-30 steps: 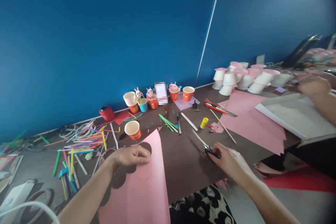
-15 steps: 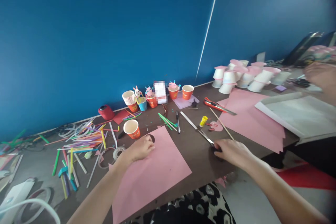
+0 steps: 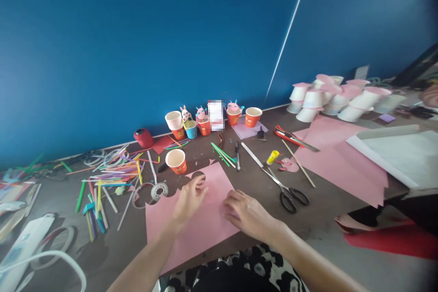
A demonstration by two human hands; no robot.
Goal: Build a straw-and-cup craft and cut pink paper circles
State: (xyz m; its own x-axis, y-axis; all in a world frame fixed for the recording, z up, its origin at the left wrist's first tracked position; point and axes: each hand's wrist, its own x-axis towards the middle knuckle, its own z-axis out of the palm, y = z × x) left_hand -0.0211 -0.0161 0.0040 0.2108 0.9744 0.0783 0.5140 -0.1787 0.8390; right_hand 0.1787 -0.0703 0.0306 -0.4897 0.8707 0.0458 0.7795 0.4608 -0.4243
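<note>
A pink sheet of paper [image 3: 191, 242] lies flat on the dark table, round bites cut out of its far left edge. My left hand [image 3: 190, 197] rests over its far part, fingers bent and a little apart. Upon its right edge lies my right hand [image 3: 251, 215], with loosely curved fingers and the thumb apart. To the right of that hand, scissors [image 3: 285, 189] with black handles lie on the table, their blades pointing away. An orange paper cup [image 3: 176, 162] stands just beyond the sheet. Whatever is under my fingers is hidden.
Colourful straws [image 3: 116, 169] spread across the left, by a tape roll [image 3: 159, 191]. Decorated cups [image 3: 204, 125] line the wall. A yellow glue stick [image 3: 273, 157], a red utility knife [image 3: 290, 137], more pink paper [image 3: 337, 164] and stacked white cups [image 3: 311, 105] are at the right.
My right hand has let go of the scissors and moved left onto the pink sheet. My left hand's fingers have loosened. The view has shifted slightly.
</note>
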